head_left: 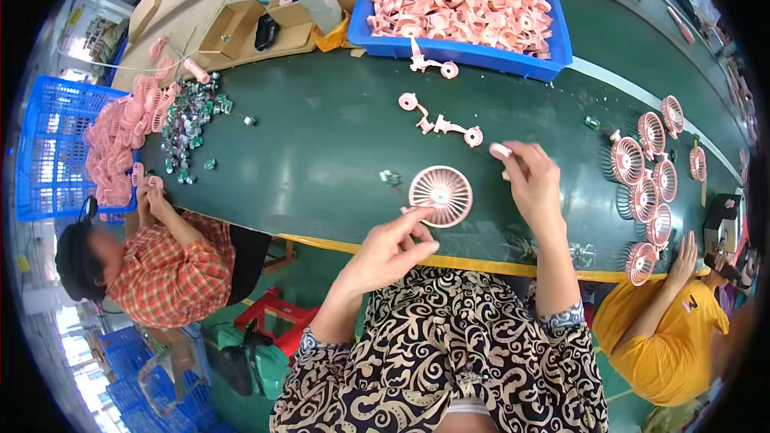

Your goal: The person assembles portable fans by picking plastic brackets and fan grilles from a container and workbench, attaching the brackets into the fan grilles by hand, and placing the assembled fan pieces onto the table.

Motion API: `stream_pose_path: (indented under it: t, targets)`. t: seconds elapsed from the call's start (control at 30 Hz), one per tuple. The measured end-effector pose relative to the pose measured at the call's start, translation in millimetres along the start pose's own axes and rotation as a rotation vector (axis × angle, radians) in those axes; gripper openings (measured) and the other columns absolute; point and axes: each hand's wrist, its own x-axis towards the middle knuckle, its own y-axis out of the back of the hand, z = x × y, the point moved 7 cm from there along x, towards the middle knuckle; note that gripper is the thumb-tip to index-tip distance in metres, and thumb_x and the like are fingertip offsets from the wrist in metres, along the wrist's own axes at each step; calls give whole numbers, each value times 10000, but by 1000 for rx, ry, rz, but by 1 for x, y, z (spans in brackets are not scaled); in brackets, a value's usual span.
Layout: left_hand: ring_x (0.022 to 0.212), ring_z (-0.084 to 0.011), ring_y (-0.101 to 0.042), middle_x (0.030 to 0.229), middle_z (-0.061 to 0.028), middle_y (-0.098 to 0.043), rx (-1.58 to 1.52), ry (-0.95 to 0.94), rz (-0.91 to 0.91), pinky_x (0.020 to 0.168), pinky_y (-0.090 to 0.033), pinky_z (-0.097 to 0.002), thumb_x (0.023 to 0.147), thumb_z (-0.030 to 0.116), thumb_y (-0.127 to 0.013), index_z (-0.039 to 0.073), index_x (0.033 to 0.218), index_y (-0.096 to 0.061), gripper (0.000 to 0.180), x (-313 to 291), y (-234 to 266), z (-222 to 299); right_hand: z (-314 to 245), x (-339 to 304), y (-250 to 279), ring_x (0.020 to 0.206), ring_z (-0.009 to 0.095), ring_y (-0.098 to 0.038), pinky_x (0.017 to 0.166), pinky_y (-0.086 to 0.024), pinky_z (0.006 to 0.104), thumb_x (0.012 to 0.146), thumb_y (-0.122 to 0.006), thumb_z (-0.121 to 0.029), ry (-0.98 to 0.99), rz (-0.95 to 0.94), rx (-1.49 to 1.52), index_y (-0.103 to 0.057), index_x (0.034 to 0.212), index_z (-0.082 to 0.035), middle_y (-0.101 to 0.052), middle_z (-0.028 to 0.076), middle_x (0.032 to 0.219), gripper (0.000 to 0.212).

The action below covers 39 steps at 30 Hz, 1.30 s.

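Note:
A round pink fan grille with radial ribs lies on the green table in front of me. My left hand reaches its lower left rim, index finger stretched onto it and thumb held apart. To the right of the grille, my right hand pinches a small pink plastic part above the table; the fingers hide some of it. Beyond the grille lie several loose pink plastic pieces with round ends. A small green circuit board rests just left of the grille.
A blue tray heaped with pink parts stands at the far side. Circuit boards and pink grilles are piled left, by a blue basket. More grilles stand right. Co-workers sit on both sides.

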Motion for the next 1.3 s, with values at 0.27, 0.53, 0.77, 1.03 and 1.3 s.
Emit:
stream_pose_path:
  t: [0.27,0.53,0.77,1.03,1.3]
  targets:
    - [1126,-261,-638,1527,-105,-475,629,-381,279,843,-561,-361,744,234,-883,116,1536,-468,901,0,8,65,32,-63,39,870,236,-698,750,-558,360,910,-742,-54,-277,275,-106,-667,1305,-87,-652,122,1146,404]
    - [1126,-353,-651,1232,-121,-658,881,-366,229,926,-550,-448,819,199,-814,128,1496,-488,754,18,-2,59,38,-77,56,937,362,-673,800,-555,432,920,-718,-71,-184,216,-218,-702,1168,-65,-624,166,1176,249]
    - [865,-326,-669,900,-92,-706,905,-370,508,744,-537,-442,862,167,-779,60,1159,-685,330,15,2,57,17,-75,48,606,230,-593,599,-504,359,826,-837,-131,-265,50,-79,-728,1123,-19,-656,123,918,336]
    - [781,-334,-661,841,-130,-716,798,-408,471,706,-527,-440,896,119,-734,39,951,-744,98,15,-6,60,-65,-72,4,738,261,-718,626,-587,368,815,-850,-114,72,35,153,-713,1043,-42,-677,101,966,275]
    - [745,-326,-684,774,-140,-690,640,-285,444,680,-525,-407,944,141,-706,37,985,-753,121,14,0,45,-71,-73,-23,834,270,-695,665,-579,383,833,-795,-120,131,-112,-72,-693,999,-46,-614,85,940,208]
